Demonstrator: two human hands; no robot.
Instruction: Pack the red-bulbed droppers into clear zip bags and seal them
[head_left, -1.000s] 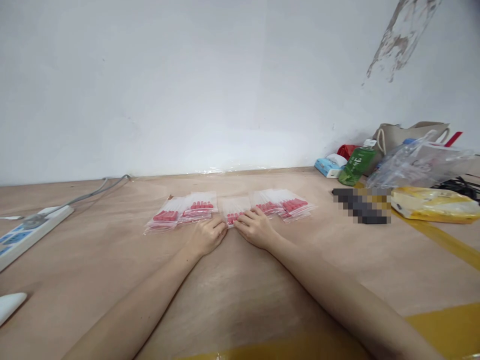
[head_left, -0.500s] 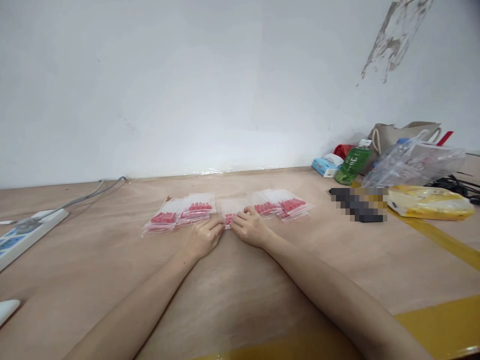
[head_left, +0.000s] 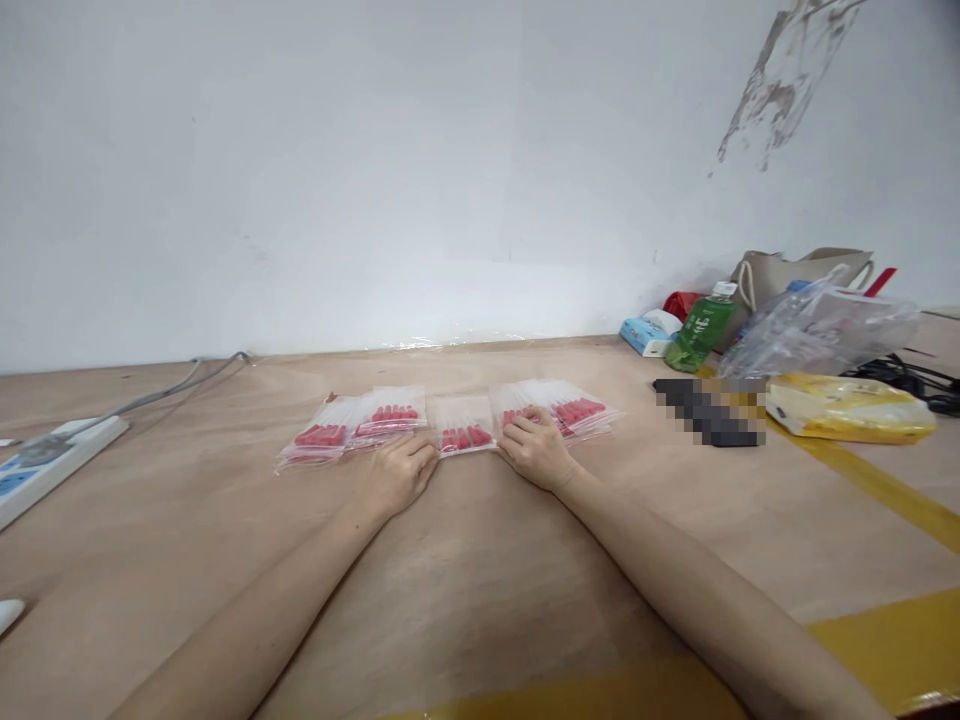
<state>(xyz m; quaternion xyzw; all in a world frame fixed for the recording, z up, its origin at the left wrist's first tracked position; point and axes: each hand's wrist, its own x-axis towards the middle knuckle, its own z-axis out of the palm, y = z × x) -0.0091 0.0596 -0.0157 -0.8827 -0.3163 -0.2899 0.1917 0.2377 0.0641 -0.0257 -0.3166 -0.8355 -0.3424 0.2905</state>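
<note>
Several small clear zip bags of red pieces lie in a row on the plywood table point(head_left: 465, 600). The middle bag point(head_left: 465, 428) lies flat between my hands. My left hand point(head_left: 397, 472) rests with curled fingers at the bag's left lower corner, just below the left pile of bags point(head_left: 352, 428). My right hand point(head_left: 536, 448) lies on the near edge of the right pile of bags point(head_left: 570, 410), fingers bent down onto the plastic. Whether either hand pinches a bag I cannot make out.
A white power strip point(head_left: 45, 462) with a grey cable lies at the left edge. At the right stand a green bottle point(head_left: 701, 335), a tissue pack point(head_left: 646, 332), a beige tote point(head_left: 806, 275), clear plastic bags point(head_left: 821, 330), a yellow packet point(head_left: 847, 408) and black cables point(head_left: 911, 378). Yellow tape point(head_left: 877, 480) crosses the table.
My hands, together over the middle bag before, have moved apart. The right hand slid right onto the right pile and the middle bag now lies uncovered.
</note>
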